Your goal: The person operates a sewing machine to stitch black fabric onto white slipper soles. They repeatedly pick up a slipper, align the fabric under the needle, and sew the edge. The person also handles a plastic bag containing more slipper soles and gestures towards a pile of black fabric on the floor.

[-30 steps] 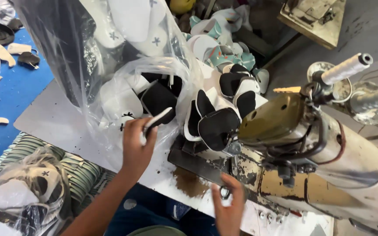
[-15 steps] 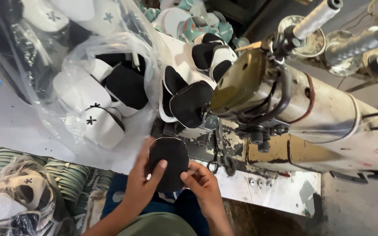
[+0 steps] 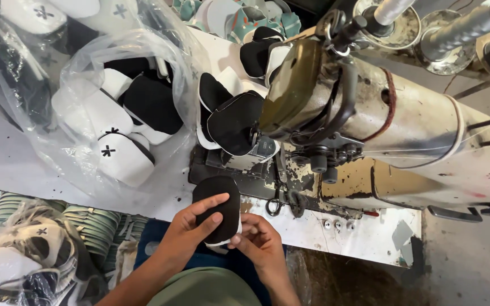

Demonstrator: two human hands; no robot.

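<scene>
From the head camera I look down on my left hand (image 3: 191,229), which wraps its fingers over the face of a flat oval black fabric pad with a white underlayer (image 3: 218,208), thumb and forefinger spread across the dark side. My right hand (image 3: 259,241) pinches the same pad at its lower right edge, fingertips closed on the white rim, so both hands hold it between them. The pad sits just in front of the bed of a worn cream-and-olive industrial sewing machine (image 3: 404,124), below its needle area and near the edge of the white work table (image 3: 364,232). On the machine bed, just above the pad, a cluster of finished black-and-white stitched pieces (image 3: 231,122) lies against the machine head. To the left, a clear plastic bag (image 3: 86,113) lies open on the table, filled with white pieces bearing small black cross marks and some black ones. At the lower left another bag of similar black-and-white parts (image 3: 24,260) rests beside a stack of green striped material (image 3: 94,224). Metal thread spindles (image 3: 466,25) stand at the upper right behind the machine.
</scene>
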